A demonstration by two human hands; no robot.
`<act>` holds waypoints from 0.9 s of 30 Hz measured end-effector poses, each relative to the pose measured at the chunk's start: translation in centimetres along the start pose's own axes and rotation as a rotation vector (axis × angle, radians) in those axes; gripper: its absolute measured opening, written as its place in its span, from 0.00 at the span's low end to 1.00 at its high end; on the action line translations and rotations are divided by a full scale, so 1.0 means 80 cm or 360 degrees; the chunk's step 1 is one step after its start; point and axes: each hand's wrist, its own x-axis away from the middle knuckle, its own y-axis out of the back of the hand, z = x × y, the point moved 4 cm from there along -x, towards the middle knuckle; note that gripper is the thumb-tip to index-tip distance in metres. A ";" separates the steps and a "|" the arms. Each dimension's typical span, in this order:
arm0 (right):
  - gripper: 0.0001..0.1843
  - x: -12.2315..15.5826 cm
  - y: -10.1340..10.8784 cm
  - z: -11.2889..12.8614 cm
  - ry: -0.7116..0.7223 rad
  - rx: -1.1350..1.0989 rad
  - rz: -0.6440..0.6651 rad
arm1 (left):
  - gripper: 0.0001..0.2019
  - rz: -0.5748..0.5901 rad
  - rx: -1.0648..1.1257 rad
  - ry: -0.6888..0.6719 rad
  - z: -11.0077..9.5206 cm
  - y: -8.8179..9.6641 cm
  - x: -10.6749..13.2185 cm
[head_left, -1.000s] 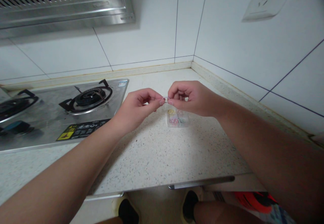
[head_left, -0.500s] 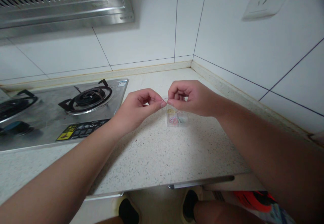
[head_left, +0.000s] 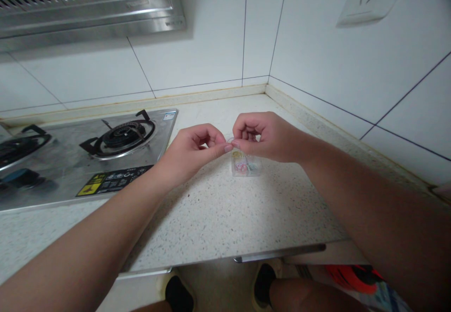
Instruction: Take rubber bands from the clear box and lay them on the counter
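Two hands (head_left: 229, 145) over speckled countertop (head_left: 225, 213), gas stove (head_left: 88, 154), white tiled walls (head_left: 211, 44)

The person has a bare left arm (head_left: 105, 237) and a bare right arm (head_left: 369, 208), a bare knee (head_left: 299, 300) low down, two dark shoes (head_left: 178, 295), and red patterned cloth (head_left: 352, 279) at the near right.

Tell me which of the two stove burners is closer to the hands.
The right burner, which lies just beyond the left hand. The other burner sits at the picture's left edge, partly cut off.
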 end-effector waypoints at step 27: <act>0.07 0.001 0.006 0.000 0.0018 0.0023 -0.0082 | 0.10 -0.0005 -0.0033 -0.0034 -0.005 0.001 0.000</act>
